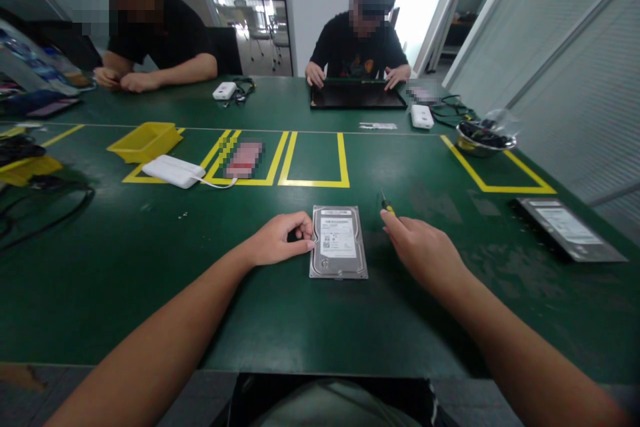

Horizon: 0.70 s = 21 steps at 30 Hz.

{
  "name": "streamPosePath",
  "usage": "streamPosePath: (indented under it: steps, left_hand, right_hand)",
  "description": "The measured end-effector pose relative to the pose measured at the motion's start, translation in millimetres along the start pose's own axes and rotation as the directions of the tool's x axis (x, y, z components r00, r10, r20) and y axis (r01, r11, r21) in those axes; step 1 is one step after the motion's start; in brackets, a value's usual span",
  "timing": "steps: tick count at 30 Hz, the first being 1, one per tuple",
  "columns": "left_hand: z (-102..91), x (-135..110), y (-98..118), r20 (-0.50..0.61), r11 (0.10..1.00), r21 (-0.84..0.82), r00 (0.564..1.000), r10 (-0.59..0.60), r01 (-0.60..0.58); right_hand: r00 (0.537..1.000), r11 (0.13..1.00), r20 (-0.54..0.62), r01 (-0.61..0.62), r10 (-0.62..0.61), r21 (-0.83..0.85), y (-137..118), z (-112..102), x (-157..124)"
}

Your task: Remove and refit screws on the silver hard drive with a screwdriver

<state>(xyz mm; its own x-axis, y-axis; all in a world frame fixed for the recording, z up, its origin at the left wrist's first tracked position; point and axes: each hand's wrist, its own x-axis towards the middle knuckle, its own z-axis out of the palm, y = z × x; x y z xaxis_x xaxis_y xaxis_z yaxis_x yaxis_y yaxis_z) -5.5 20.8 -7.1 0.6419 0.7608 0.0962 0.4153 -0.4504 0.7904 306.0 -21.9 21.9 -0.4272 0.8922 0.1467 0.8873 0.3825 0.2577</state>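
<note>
A silver hard drive [338, 267] with a white label lies flat on the green table in front of me, its label side up. My left hand [283, 238] is at its left edge, fingers curled and thumb against the side, gripping that edge. To the right of the drive, and apart from it, my right hand [420, 240] is wrapped round a screwdriver [387, 205]. Only the screwdriver's thin shaft and a bit of its yellow and black handle show; the rest is hidden in the hand.
Another hard drive [600, 250] lies at the right. A metal bowl [485, 147] stands beyond it. A yellow bin [145, 141] and a white power bank [173, 171] cabled to a phone [244, 160] sit left. Two people sit opposite, one with hands on a dark flat panel [357, 95].
</note>
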Motion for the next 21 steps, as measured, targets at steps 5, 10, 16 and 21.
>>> streamPosePath:
  steps: [5, 10, 16, 21]
  left_hand:
    - [-0.6, 0.7, 1.0, 0.002, 1.0, 0.017, 1.0, -0.01, 0.01]
    - [-1.2, 1.1, 1.1, 0.002, 0.999, 0.041, 1.0, -0.01, 0.01]
    - [-1.1, 1.7, 2.2, -0.001, 0.999, 0.051, 1.0, -0.013, 0.013]
    - [-1.4, 2.9, 3.6, -0.001, 0.998, 0.057, 1.0, -0.017, 0.017]
  right_hand:
    - [0.996, 0.999, 0.081, 0.041, -0.038, -0.035, -0.3, 3.1, 0.9]
    - [0.993, 0.995, 0.067, 0.097, -0.096, -0.003, 2.7, 12.4, 5.6]
    - [0.993, 0.993, 0.028, 0.119, -0.118, -0.022, 7.4, 21.7, 8.2]
    - [0.993, 0.994, 0.054, 0.103, -0.102, -0.02, 6.4, 21.8, 7.8]
